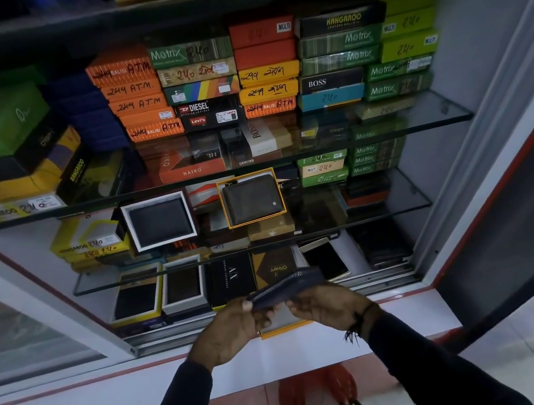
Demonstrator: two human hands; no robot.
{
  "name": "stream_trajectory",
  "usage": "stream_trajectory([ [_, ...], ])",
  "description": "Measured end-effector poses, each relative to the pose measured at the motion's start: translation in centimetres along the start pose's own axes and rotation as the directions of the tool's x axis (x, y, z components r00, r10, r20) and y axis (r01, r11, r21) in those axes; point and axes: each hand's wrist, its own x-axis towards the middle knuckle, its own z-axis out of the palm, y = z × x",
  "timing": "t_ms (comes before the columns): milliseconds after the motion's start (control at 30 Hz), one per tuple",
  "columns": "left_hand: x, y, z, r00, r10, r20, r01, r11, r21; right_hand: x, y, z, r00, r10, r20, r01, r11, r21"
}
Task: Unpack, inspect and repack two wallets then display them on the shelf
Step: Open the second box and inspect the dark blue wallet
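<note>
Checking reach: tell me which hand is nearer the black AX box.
Left. The left hand is just below the AX box; the right hand is lower right, farther off.

Both hands hold a dark blue zip wallet (pixel 285 288) in front of the cabinet's bottom edge, the left hand (pixel 232 329) gripping its left end with the thumb on top, the right hand (pixel 326 304) under its right end. Below the hands an orange box (pixel 286 328) lies on the white sill (pixel 113 391). On the middle glass shelf (pixel 397 205) a brown wallet (pixel 253 199) stands tilted in an orange-rimmed box, left of it a black wallet (pixel 160 222) in a white-rimmed one. Stacked boxes fill the top shelf (pixel 446 113).
</note>
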Motion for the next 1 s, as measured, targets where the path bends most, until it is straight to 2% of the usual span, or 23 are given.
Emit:
stream_trajectory([
  [133,-0.6,0.2,-0.7,1.000,0.017,-0.019,-0.016,0.996,0.085,0.2,-0.5,-1.2,0.996,-0.093,0.006,0.093,0.994,-0.047],
  [200,-0.8,0.3,-1.3,0.992,0.069,-0.102,-0.056,0.991,0.125,-0.1,-1.3,-1.7,0.983,-0.168,-0.073,0.160,0.982,-0.103],
  [267,-1.2,0.4,-2.2,0.963,0.117,-0.244,-0.077,0.983,0.169,-0.4,-2.1,-2.4,0.953,-0.233,-0.192,0.203,0.966,-0.162],
  [367,-1.6,0.3,-2.1,0.903,0.177,-0.392,-0.071,0.960,0.271,-0.8,-3.0,-2.3,0.923,-0.285,-0.257,0.216,0.939,-0.267],
  [500,-1.0,0.1,-0.6,0.866,0.298,-0.402,-0.162,0.927,0.339,-0.5,-2.9,-0.3,0.888,-0.368,-0.275,0.296,0.916,-0.270],
  [567,-0.9,-0.1,-0.6,0.833,0.307,-0.460,-0.173,0.935,0.311,-0.7,-2.8,0.3,0.874,-0.401,-0.273,0.322,0.900,-0.292],
  [667,-1.2,-0.1,-1.0,0.829,0.321,-0.457,-0.175,0.927,0.333,-1.6,-3.0,-0.1,0.864,-0.431,-0.259,0.348,0.884,-0.312],
  [833,0.5,-0.8,0.9,0.800,0.338,-0.496,-0.122,0.901,0.417,-1.4,-1.2,1.9,0.914,-0.381,-0.138,0.308,0.875,-0.373],
  [1000,1.4,-1.7,1.2,0.796,0.341,-0.500,-0.143,0.909,0.392,-0.3,0.5,2.7,0.906,-0.414,-0.085,0.338,0.831,-0.441],
])
